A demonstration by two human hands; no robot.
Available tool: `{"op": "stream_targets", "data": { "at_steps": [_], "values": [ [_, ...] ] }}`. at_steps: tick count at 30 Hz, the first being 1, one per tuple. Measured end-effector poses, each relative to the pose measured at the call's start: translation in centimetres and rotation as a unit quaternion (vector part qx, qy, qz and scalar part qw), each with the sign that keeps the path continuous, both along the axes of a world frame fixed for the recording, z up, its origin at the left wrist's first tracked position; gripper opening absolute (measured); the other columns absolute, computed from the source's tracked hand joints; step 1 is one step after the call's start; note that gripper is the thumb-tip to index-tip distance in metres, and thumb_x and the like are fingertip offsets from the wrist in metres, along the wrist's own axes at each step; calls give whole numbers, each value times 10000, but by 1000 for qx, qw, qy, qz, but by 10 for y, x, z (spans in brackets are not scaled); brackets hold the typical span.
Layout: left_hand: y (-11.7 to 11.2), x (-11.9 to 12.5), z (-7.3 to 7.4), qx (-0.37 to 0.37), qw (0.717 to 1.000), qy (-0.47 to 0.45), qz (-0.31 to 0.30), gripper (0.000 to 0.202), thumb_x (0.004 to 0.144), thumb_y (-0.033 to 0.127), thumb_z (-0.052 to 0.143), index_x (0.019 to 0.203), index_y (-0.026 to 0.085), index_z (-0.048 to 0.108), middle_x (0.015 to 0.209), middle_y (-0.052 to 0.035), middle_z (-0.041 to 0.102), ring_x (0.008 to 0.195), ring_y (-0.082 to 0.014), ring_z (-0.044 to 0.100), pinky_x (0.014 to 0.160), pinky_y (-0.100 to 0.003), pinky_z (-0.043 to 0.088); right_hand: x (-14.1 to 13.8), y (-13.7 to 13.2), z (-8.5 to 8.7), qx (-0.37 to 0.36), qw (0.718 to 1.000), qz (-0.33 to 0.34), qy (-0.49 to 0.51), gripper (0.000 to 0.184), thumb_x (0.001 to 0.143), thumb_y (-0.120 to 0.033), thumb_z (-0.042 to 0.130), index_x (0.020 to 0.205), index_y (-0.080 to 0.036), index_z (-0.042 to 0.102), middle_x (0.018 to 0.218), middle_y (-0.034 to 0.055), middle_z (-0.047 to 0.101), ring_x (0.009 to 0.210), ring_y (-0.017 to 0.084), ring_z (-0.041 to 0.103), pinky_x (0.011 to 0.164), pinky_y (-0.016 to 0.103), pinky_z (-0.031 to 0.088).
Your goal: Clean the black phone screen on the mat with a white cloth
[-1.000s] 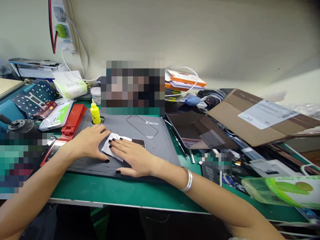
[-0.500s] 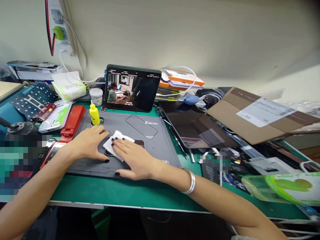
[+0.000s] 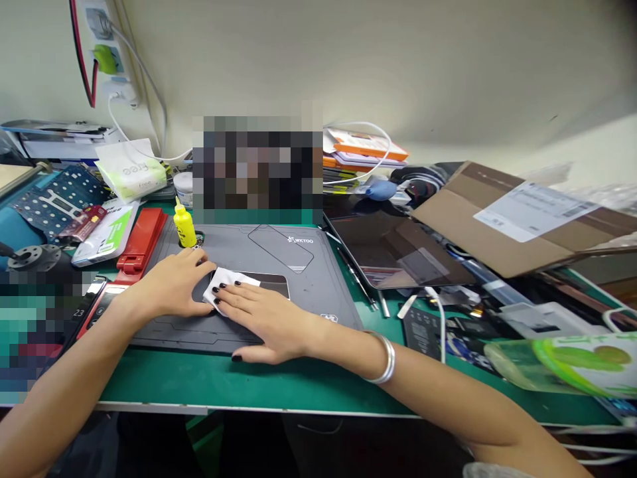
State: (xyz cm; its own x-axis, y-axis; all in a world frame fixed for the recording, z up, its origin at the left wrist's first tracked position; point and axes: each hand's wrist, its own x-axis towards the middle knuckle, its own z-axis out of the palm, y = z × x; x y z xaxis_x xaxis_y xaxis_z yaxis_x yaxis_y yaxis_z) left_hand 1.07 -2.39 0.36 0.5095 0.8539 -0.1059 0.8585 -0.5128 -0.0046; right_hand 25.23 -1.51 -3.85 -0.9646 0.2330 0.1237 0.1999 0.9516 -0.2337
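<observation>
A phone [image 3: 277, 284] with a dark screen lies on the grey work mat [image 3: 199, 335]. My left hand [image 3: 172, 285] grips its left end, thumb on the near side and fingers on the far side. Stretched flat, my right hand [image 3: 279, 325] presses a white tissue [image 3: 223, 275] onto the glass, its thumb spread away toward me. The tissue and both hands hide the phone's left part. Beyond the phone, a thin dark-edged clear panel [image 3: 283, 249] rests on the mat. A yellow squeeze bottle [image 3: 184, 226] stands upright past my left fingers.
Left of the mat are a red hinged tool [image 3: 142, 242] and a tissue pack [image 3: 132, 172]. On the right lie a large dark screen panel [image 3: 393, 245], pen-like tools [image 3: 355, 275] and a cardboard box [image 3: 502, 245]. The green table [image 3: 249, 392] has its front edge nearest me.
My right hand and the tissue have shifted slightly left along the phone, baring more of its screen. The left hand keeps its hold. The view has moved a little, and the tablet is now blurred out.
</observation>
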Motion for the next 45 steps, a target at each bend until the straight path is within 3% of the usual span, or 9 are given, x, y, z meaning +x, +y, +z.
{"op": "stream_targets", "data": {
  "at_steps": [4,10,15,21,25,31,36,41,45],
  "values": [
    [0,1,1,-2,1000,5,4,574,779,508,671,1239,175,583,1254,-144,547,1158,-332,549,935,-427,482,1,3,1,9,998,-65,-12,754,946,-532,526,1440,31,434,1556,265,348,1473,364,292,1220,505,243],
    [0,1,1,1,1000,7,0,541,805,494,643,1236,172,588,1219,-142,556,1130,-314,558,922,-412,481,1,-1,-1,-3,1000,7,4,798,924,-573,553,1456,9,423,1557,246,361,1477,342,293,1227,498,228],
    [0,1,1,0,1000,8,4,573,778,502,670,1251,189,587,1235,-137,552,1138,-326,554,909,-415,483,2,5,-1,10,998,-59,-6,770,930,-544,548,1443,19,435,1556,263,346,1468,367,303,1208,533,257],
    [1,0,0,-4,1000,-6,-6,538,800,494,646,1237,184,599,1200,-130,564,1116,-309,558,936,-417,473,3,1,-3,-2,1000,8,17,796,910,-571,565,1448,1,434,1551,247,369,1475,344,298,1220,508,237],
    [1,-1,0,1,1000,-2,-4,534,802,502,639,1241,202,598,1216,-127,561,1129,-308,555,926,-410,475,4,5,-3,-10,1000,13,17,746,923,-536,564,1455,-30,436,1549,224,387,1482,315,291,1217,496,254],
    [2,1,3,-21,1000,18,11,603,796,525,650,1298,198,584,1267,-138,545,1170,-330,541,939,-437,480,26,14,-2,-5,1000,-3,3,754,901,-524,596,1455,-36,444,1545,221,396,1464,331,328,1218,505,253],
    [4,-2,1,-13,1000,19,9,633,787,554,664,1308,204,586,1291,-149,532,1178,-339,538,940,-448,486,47,7,0,-20,997,-77,-11,735,925,-508,569,1501,-87,395,1580,210,333,1484,331,281,1210,542,258],
    [4,-4,0,-8,1000,7,1,620,789,549,664,1297,201,593,1269,-147,542,1161,-323,542,970,-445,475,50,-1,8,-48,997,-50,-31,787,913,-533,591,1467,-1,422,1570,235,342,1481,354,278,1230,524,221],
    [5,-4,1,-9,1000,5,4,633,793,563,657,1306,198,593,1278,-156,535,1166,-334,542,971,-457,479,58,2,11,-53,994,-84,-34,718,939,-494,561,1484,-50,414,1582,213,328,1489,330,269,1228,521,226]
  ]
}}
